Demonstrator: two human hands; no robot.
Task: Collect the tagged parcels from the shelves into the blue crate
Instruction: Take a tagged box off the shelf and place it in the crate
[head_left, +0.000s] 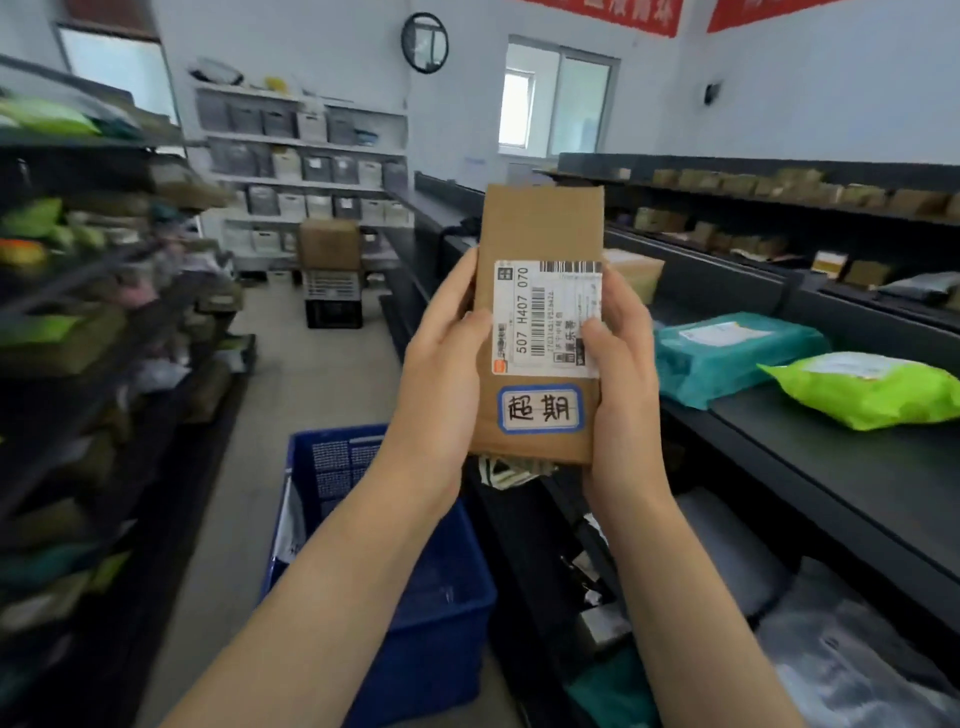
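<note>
While the brown parcel (540, 228) is held upright above the aisle, it is clamped between both hands: the left hand (441, 358) is curled round its left edge and the right hand (621, 364) round its right edge, with the right thumb laid on the shipping label (535, 317). The blue-bordered tag (540, 409) below the label is fully exposed, so the parcel can be confirmed as one to be collected. The blue crate (431, 649) stands on the floor, below and to the left of the parcel and apart from it. The two-sided grip should be kept until the parcel is over the crate opening. It should then be lowered flat, not dropped on edge. No such tag can be made out on the teal parcel (727, 353) or the green parcel (872, 387) on the right-hand shelf (831, 467).
</note>
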